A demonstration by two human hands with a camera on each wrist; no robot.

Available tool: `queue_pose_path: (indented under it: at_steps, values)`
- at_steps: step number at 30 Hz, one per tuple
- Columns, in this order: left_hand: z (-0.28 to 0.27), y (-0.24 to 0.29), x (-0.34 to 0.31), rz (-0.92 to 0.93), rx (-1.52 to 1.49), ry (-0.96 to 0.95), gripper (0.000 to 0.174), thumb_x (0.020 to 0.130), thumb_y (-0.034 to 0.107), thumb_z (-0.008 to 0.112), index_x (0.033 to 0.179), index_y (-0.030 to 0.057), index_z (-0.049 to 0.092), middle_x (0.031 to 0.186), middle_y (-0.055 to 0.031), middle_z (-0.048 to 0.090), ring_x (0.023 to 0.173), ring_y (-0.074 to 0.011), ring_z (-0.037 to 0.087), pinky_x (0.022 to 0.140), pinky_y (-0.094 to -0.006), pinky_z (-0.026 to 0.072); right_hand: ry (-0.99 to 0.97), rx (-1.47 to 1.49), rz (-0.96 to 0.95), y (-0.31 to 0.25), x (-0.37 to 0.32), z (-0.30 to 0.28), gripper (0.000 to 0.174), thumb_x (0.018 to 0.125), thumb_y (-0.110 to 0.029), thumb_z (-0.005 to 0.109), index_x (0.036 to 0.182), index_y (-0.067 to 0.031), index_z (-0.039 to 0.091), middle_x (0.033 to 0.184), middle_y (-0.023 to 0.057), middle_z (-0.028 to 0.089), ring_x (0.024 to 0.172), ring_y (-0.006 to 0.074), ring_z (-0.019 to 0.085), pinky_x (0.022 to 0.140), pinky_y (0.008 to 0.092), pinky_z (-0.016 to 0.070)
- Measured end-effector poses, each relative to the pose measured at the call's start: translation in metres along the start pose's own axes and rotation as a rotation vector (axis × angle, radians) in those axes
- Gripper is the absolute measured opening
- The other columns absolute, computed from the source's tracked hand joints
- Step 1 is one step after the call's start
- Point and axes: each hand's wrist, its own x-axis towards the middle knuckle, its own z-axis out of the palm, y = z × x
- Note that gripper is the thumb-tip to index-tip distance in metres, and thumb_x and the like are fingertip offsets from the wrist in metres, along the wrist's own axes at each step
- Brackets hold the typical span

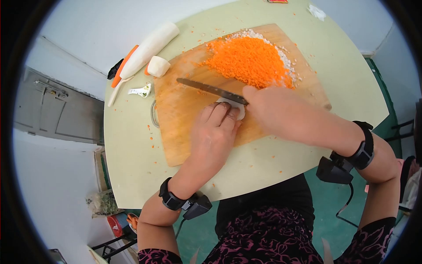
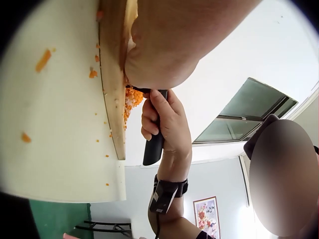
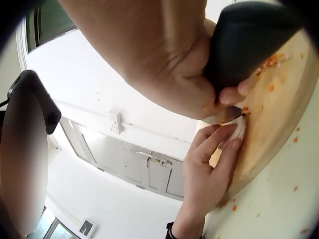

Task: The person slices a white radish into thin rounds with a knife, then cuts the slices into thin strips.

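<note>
We are working at a pale green table (image 1: 127, 176), with orange crumbs (image 1: 153, 146) scattered over it and a wooden cutting board (image 1: 176, 143) lying on top. White walls (image 1: 57, 171) are rising around a green floor (image 1: 323, 207), and a grey metal door (image 1: 66, 114) is standing off to the left. Low beside the table's near left corner, carrots (image 1: 133, 221) are lying in a pale-rimmed container (image 1: 136, 214), next to a red container (image 1: 115, 225) whose contents we are not making out. A white spoon (image 1: 141, 90) is resting left of the board, near a long white radish (image 1: 149, 49). On the board, chopped carrot (image 1: 250, 61) is heaping over white bits (image 1: 289, 61). Nearer us, our left hand (image 1: 214, 134) is holding a white radish piece (image 1: 240, 109) with bent fingers; our right hand (image 1: 274, 110) is gripping a knife (image 1: 206, 87), its blade meeting the piece.
</note>
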Motion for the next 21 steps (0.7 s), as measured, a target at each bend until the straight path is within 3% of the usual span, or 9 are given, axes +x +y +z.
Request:
queue_pose_path:
  at_steps: [2,5,8,17,21]
  values:
    - [-0.001,0.000,-0.002,-0.018,-0.019,-0.004,0.027,0.066,0.000,0.070,0.092,-0.0023,0.063,0.093,-0.0117,0.058,0.085,-0.0295,0.055,0.073,-0.0365,0.0468,0.031,0.042,0.078,0.007,0.002,0.000,0.014,0.086,-0.009,0.048,0.084,0.0054,0.049,0.071,0.0244,0.059,0.070,0.0389,0.061,0.061,0.0450,0.0482]
    - [0.000,0.000,0.000,-0.014,-0.033,0.005,0.026,0.066,-0.001,0.070,0.092,-0.0028,0.063,0.093,-0.0118,0.058,0.086,-0.0297,0.055,0.073,-0.0360,0.0469,0.098,0.035,-0.024,0.013,-0.010,-0.002,0.015,0.087,-0.009,0.047,0.085,0.0054,0.050,0.071,0.0244,0.060,0.069,0.0388,0.061,0.060,0.0454,0.0483]
    - [0.002,-0.001,-0.001,0.001,-0.028,0.011,0.026,0.066,-0.001,0.070,0.092,-0.0029,0.063,0.093,-0.0122,0.059,0.086,-0.0300,0.055,0.074,-0.0357,0.0471,-0.004,-0.001,0.022,0.003,-0.017,-0.009,0.014,0.086,-0.008,0.046,0.084,0.0058,0.049,0.069,0.0241,0.059,0.067,0.0389,0.061,0.059,0.0452,0.0481]
    - [0.002,-0.002,-0.001,-0.010,-0.015,-0.006,0.027,0.066,-0.001,0.070,0.092,-0.0024,0.064,0.093,-0.0124,0.060,0.086,-0.0304,0.055,0.075,-0.0359,0.0471,-0.006,-0.047,-0.077,0.003,-0.015,-0.014,0.012,0.084,-0.005,0.046,0.083,0.0059,0.049,0.070,0.0260,0.059,0.068,0.0386,0.062,0.058,0.0438,0.0484]
    - [-0.001,0.000,0.002,-0.001,-0.030,-0.003,0.026,0.067,-0.001,0.070,0.092,-0.0022,0.063,0.093,-0.0121,0.060,0.086,-0.0299,0.055,0.074,-0.0360,0.0470,-0.027,-0.025,-0.020,0.002,-0.003,-0.005,0.012,0.084,-0.006,0.048,0.084,0.0059,0.050,0.072,0.0256,0.059,0.071,0.0387,0.062,0.061,0.0436,0.0489]
